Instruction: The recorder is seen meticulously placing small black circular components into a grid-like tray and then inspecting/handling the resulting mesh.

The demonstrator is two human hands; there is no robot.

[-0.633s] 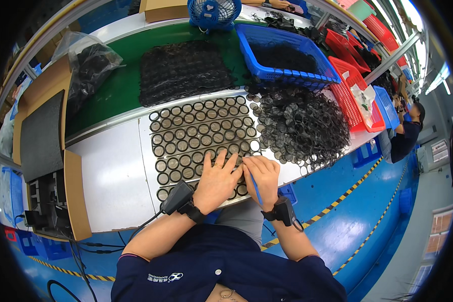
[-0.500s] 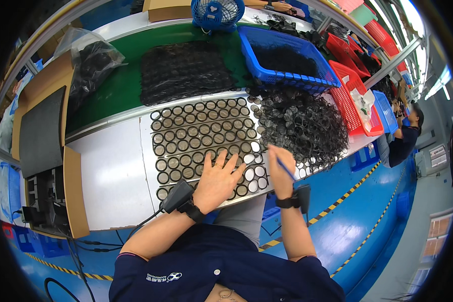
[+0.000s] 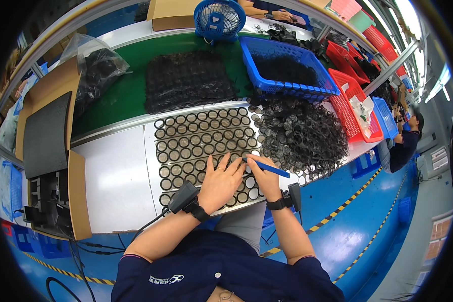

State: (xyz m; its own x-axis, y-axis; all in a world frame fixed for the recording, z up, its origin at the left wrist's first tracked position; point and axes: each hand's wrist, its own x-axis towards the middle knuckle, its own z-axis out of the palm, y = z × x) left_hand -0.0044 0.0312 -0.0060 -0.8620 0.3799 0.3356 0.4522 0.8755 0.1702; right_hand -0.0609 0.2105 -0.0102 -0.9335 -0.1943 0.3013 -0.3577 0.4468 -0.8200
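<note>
Rows of black rings (image 3: 173,144) with greyish centres lie in flat strips on the white table in front of me. My left hand (image 3: 219,187) rests on the near rows with its fingers spread, holding nothing. Just right of it, my right hand (image 3: 264,180) is closed on a slim blue pen-like tool (image 3: 274,169). The tool's tip points left, at the rings beside my left fingertips. Whether the tip touches a ring is too small to tell. A heap of loose thin black rings (image 3: 307,131) lies right of the rows.
Behind the rows, a black layered sheet (image 3: 191,80) lies on a green mat (image 3: 135,95), near a blue fan (image 3: 219,20). A blue basket (image 3: 266,85) and a red basket (image 3: 343,108) stand back right. At left is an open cardboard box (image 3: 78,196). Another person (image 3: 406,136) is at far right.
My right hand has moved left and slightly forward, bringing the blue tool's tip to the rings beside my left fingers. My left hand stays spread on the rows; the whole view has shifted slightly.
</note>
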